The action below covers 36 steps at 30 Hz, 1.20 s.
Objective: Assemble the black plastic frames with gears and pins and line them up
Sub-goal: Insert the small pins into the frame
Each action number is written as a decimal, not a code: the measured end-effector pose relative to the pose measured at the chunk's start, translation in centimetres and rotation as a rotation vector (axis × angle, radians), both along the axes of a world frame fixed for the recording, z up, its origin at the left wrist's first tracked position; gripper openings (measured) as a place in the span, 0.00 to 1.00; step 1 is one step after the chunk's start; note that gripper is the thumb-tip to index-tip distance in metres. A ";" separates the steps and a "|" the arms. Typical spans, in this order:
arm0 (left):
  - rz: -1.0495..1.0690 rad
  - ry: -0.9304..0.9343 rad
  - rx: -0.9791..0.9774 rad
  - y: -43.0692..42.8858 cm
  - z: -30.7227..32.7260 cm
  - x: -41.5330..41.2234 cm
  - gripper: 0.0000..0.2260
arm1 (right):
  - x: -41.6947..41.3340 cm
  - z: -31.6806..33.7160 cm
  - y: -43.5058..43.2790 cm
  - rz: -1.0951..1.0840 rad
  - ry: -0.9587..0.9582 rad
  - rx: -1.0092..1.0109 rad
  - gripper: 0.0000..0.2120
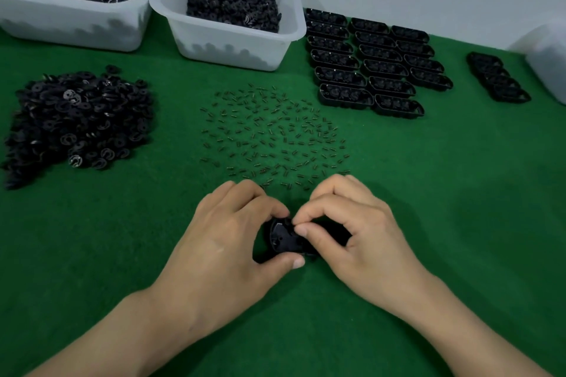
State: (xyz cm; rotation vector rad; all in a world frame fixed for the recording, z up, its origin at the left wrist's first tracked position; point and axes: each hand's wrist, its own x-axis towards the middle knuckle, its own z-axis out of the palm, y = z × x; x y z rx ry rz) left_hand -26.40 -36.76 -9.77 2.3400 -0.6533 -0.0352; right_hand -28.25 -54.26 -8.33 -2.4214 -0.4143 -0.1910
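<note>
Two hands are working on one frame point(283, 237) at the near middle of the green tabletop point(459, 193). The left hand point(232, 232) is gripping the frame's left end, with the thumb under the near edge and the fingers curling over the far side. The right hand point(352, 223) is curling over the right end, its thumb and forefinger pinching together at a spot on the frame's top face. Whether a pin is sitting between them is too small to tell.

Judging from this, the fitting step is in hand: a small part is probably being seated in the frame, and the lining-up is not yet begun for this piece.

Pins point(275, 138) are lying scattered just beyond the hands. Gears point(76, 119) are lying heaped at the far left, with two bins point(232, 46) of black parts behind them. Finished frames point(367, 67) are standing in three rows at the back right, and a short stack point(497, 79) of frames is sitting well apart, further right.

The next move is likely calling for a square, gentle press to seat the part while the left hand is steadying the frame. After that comes a carry to the near end of a row, setting the frame parallel and just beside the last one.
</note>
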 end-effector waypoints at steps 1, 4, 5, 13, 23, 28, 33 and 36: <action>0.000 0.000 -0.001 0.0 0.0 0.0 0.18 | 0.0 -0.2 0.0 -0.003 -0.001 0.001 0.01; -0.001 0.005 0.001 0.0 -0.1 0.0 0.19 | 0.0 -0.5 0.0 -0.004 -0.015 0.018 0.01; -0.002 0.006 0.003 0.0 -0.1 0.0 0.19 | -0.1 -0.5 0.0 -0.003 -0.018 0.032 0.01; -0.009 0.006 0.002 0.1 -0.2 0.0 0.18 | -0.3 -0.7 -0.2 -0.005 -0.037 -0.004 0.01; -0.022 0.013 -0.008 0.2 -0.1 0.0 0.19 | 0.5 1.9 -2.6 -0.230 -0.023 0.169 0.07; -0.069 0.015 0.002 0.4 0.1 -0.2 0.21 | 1.2 1.8 -3.7 -0.262 0.053 -0.125 0.06; -0.080 0.009 -0.003 0.5 0.1 -0.2 0.21 | 1.8 1.6 -2.9 -0.214 0.100 -0.316 0.02; -0.078 0.007 -0.002 0.5 0.1 -0.2 0.21 | 2.1 1.5 -2.4 -0.199 0.110 -0.373 0.01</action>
